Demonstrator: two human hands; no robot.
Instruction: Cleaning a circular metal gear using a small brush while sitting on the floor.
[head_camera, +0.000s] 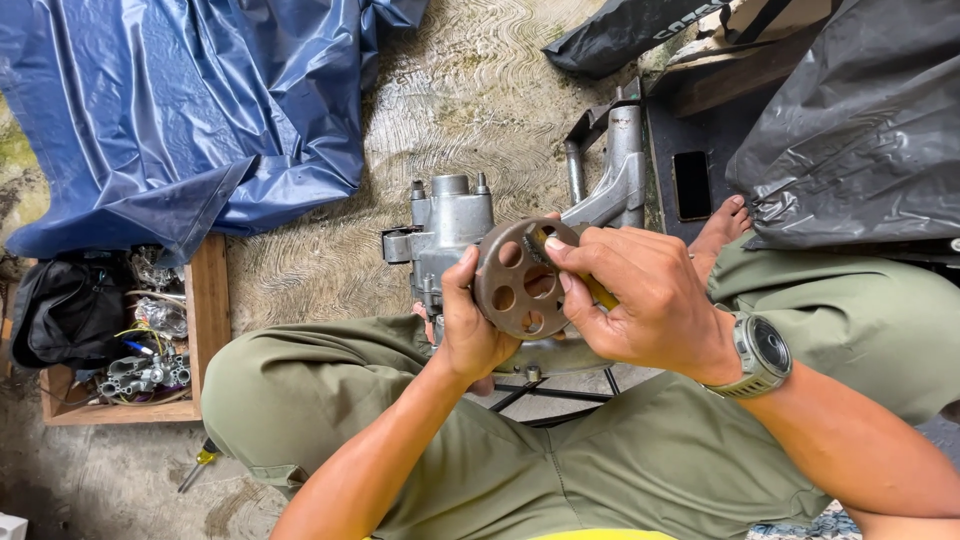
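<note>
Both forearms reach in from below and meet in front of the raised knees, elbows spread wide. The left hand (470, 335) sits palm inward with its thumb pointing up and its fingers (482, 384) curled round behind what it grips. The right hand (640, 295), a watch on its wrist, arches over from the other side, its thumb and fingers (562, 255) pinched tight together at the tips, knuckles upward.
</note>
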